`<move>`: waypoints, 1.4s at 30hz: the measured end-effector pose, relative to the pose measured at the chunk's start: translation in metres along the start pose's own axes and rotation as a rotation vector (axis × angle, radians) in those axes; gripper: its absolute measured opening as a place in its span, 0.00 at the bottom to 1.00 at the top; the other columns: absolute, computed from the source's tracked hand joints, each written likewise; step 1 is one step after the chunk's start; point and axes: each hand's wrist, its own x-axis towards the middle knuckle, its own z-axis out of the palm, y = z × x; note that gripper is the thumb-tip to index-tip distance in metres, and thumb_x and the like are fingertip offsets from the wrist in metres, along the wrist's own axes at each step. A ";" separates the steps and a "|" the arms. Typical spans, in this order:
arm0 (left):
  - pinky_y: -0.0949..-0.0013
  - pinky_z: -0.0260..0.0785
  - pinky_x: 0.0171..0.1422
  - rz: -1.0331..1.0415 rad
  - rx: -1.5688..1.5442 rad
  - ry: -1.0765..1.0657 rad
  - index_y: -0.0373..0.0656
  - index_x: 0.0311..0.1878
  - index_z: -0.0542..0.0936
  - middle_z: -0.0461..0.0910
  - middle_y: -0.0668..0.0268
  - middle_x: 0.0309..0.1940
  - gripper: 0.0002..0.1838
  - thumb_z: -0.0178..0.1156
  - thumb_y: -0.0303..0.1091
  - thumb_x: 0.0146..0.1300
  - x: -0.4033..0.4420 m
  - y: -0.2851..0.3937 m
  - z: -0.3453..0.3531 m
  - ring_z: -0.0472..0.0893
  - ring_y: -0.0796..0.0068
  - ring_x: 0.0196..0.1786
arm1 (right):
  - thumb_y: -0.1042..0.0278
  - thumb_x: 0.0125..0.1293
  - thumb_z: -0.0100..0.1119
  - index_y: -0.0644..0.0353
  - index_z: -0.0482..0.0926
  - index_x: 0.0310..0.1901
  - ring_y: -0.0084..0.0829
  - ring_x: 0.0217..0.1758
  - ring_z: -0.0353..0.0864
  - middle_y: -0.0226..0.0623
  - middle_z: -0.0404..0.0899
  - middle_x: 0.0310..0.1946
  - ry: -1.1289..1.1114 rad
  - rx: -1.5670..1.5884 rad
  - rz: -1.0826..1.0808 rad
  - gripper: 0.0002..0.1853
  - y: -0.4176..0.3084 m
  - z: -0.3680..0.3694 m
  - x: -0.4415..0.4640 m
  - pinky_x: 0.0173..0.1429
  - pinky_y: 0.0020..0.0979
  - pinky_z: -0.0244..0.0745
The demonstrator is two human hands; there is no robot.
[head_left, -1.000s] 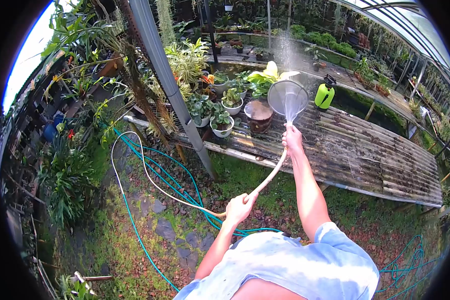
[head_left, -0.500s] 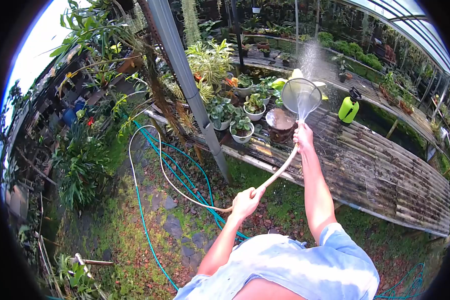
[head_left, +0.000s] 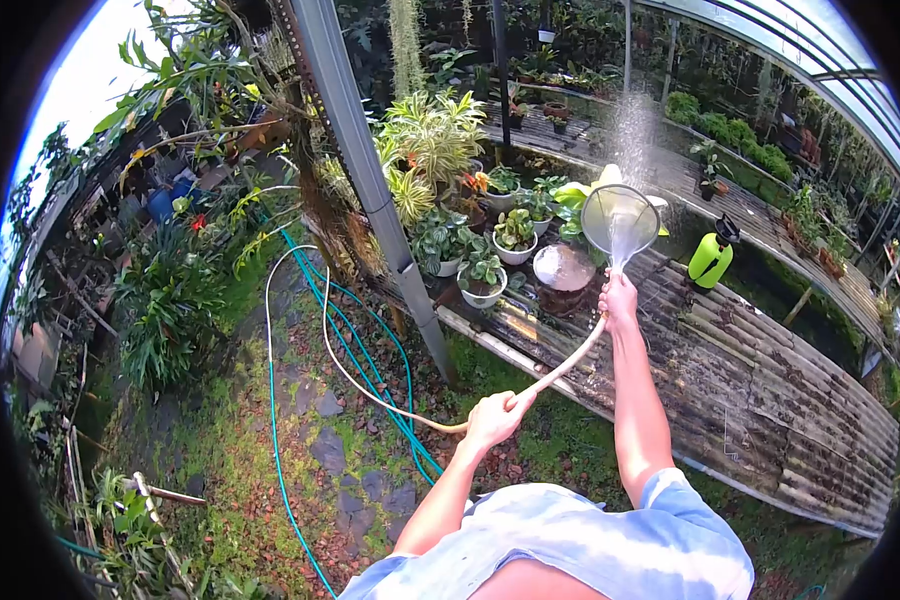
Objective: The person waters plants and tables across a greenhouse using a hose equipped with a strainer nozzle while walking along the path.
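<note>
My right hand (head_left: pixel 619 299) is wrapped round the front end of a pale hose (head_left: pixel 567 364), out over the bench. Water fans from it through a round mesh sieve (head_left: pixel 620 219) just beyond my fingers, with spray rising behind. How the sieve is held is hidden. Lower and to the left, my left hand (head_left: pixel 496 419) grips the same hose. Beside the sieve are a leafy plant with pale yellow-green leaves (head_left: pixel 573 200) and a brown pot with a pale top (head_left: pixel 564 268). White pots of green plants (head_left: pixel 484 290) stand to their left.
A bright green spray bottle (head_left: pixel 710 262) stands on the corrugated bench (head_left: pixel 770 385). A grey metal post (head_left: pixel 375 190) slants down left of the pots. Teal hoses (head_left: pixel 370 365) lie over the mossy, stony ground. Bushy plants (head_left: pixel 165 310) fill the left side.
The view has shifted, so the bench, pots and post sit further right than a second ago. Both hands keep their hold on the hose, and water still sprays through the sieve.
</note>
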 end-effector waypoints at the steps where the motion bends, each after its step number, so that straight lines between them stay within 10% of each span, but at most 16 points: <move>1: 0.59 0.67 0.35 -0.002 -0.015 0.009 0.41 0.23 0.75 0.76 0.61 0.19 0.32 0.57 0.65 0.64 -0.002 0.004 0.001 0.75 0.65 0.25 | 0.58 0.79 0.45 0.56 0.73 0.52 0.14 0.15 0.59 0.24 0.64 0.22 0.004 -0.031 0.003 0.12 0.001 -0.001 0.002 0.16 0.19 0.54; 42: 0.54 0.68 0.34 0.078 0.005 -0.028 0.40 0.24 0.74 0.75 0.54 0.18 0.31 0.56 0.62 0.66 -0.045 -0.040 -0.025 0.77 0.52 0.25 | 0.60 0.78 0.48 0.59 0.73 0.53 0.15 0.16 0.62 0.25 0.66 0.22 0.034 -0.032 -0.063 0.12 0.010 0.017 -0.075 0.16 0.20 0.57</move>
